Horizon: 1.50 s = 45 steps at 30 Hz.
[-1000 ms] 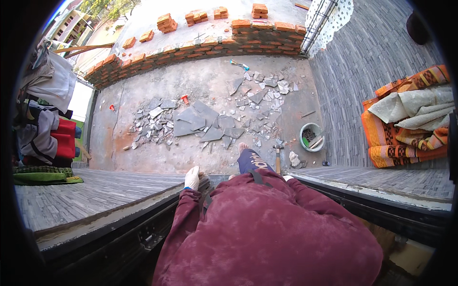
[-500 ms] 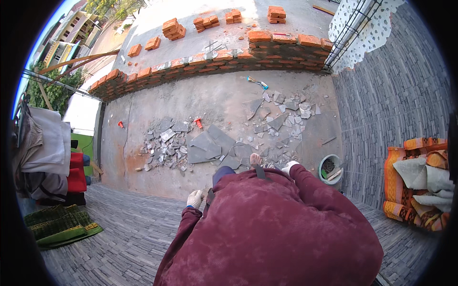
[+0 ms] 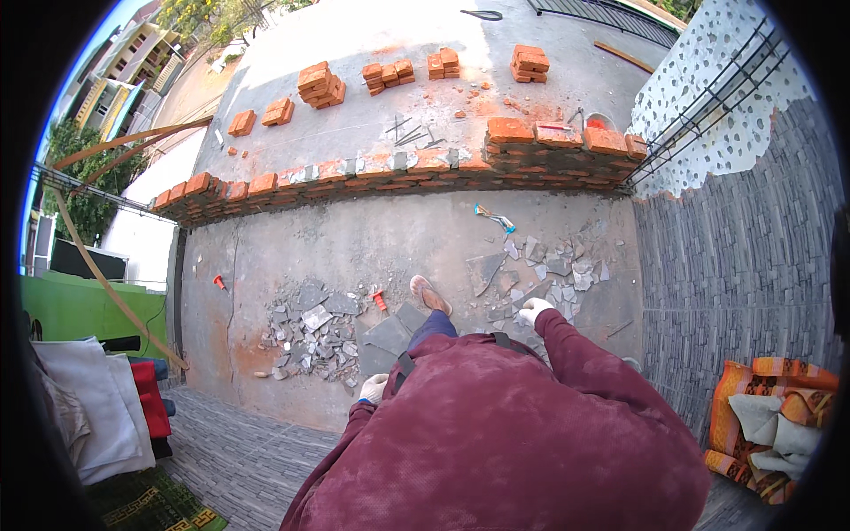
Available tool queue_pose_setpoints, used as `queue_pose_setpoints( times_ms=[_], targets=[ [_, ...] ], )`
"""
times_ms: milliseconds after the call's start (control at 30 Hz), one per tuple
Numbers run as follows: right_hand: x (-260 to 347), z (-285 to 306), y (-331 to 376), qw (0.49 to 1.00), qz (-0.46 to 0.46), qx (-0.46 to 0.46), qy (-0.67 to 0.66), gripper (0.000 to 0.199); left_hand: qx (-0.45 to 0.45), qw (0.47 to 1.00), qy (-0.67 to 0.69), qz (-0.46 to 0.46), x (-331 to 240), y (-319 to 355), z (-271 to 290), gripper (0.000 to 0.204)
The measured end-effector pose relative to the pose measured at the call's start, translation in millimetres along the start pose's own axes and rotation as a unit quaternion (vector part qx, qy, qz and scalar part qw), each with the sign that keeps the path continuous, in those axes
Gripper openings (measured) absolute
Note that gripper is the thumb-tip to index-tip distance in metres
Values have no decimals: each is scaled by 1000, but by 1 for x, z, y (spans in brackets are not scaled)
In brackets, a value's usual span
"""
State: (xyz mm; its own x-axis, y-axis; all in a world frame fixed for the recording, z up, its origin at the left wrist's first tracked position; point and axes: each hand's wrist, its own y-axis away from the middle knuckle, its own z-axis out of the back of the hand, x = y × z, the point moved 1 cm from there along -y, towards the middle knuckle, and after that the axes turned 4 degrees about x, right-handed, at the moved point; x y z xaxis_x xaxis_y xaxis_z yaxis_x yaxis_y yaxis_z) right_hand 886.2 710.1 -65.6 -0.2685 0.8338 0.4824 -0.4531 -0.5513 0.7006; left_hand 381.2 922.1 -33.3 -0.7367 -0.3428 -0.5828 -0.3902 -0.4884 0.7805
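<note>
Mostly, the danger lies low

Nearest, the gloved left hand [image 3: 374, 388] hangs beside the dark red sweater [image 3: 478, 416], near the grey slabs of broken tile [image 3: 385, 334]; whether its grip is together or apart, I cannot tell. The slabs overlap, so one could slide if trodden on. Just to their left, smaller shards [image 3: 316, 319] lie heaped on the concrete floor [image 3: 283, 407]; their edges look sharp enough, I judge, to cut a thin glove. Farther right, the gloved right hand [image 3: 534, 311] hangs over the scattered tile pieces [image 3: 485, 272]; its grip is likewise unclear, with nothing plainly clamped in it. The foot [image 3: 431, 294], in an open sandal, stands between the two spreads: a misstep onto jagged edges could cut it. Left of it lies a red-orange object [image 3: 379, 301], a possible trip. Beyond, the low brick wall [image 3: 381, 183] could shed bricks if knocked while any sit unmortared. Farthest, the brick stacks [image 3: 320, 86] might topple if bumped.
</note>
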Motion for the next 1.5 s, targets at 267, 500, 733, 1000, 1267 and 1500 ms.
queue_pose_setpoints(
  times_ms=[267, 500, 733, 1000, 1267, 1500],
  targets=[
    [46, 11, -53, 993, -94, -4, -64, 43, 231, 957, -46, -169, -227, -113, 107, 56],
    [130, 23, -132, 991, -96, 35, -82, 44, 387, 896, -92, -196, -317, -181, 129, 49],
    [196, 57, -239, 985, -127, 66, -99, 44, 325, 923, 204, 20, -417, -228, 196, 45],
    [258, 166, -321, 976, -28, 14, -217, 35, 32, 980, -90, -175, -646, -304, 283, 33],
    [276, 208, -304, 865, -81, 62, -491, 30, -99, 913, -143, -370, -847, -352, 339, 34],
    [252, 154, -314, 797, -167, -49, -579, 26, 31, 942, -224, -248, -923, -459, 365, 42]
  ],
)
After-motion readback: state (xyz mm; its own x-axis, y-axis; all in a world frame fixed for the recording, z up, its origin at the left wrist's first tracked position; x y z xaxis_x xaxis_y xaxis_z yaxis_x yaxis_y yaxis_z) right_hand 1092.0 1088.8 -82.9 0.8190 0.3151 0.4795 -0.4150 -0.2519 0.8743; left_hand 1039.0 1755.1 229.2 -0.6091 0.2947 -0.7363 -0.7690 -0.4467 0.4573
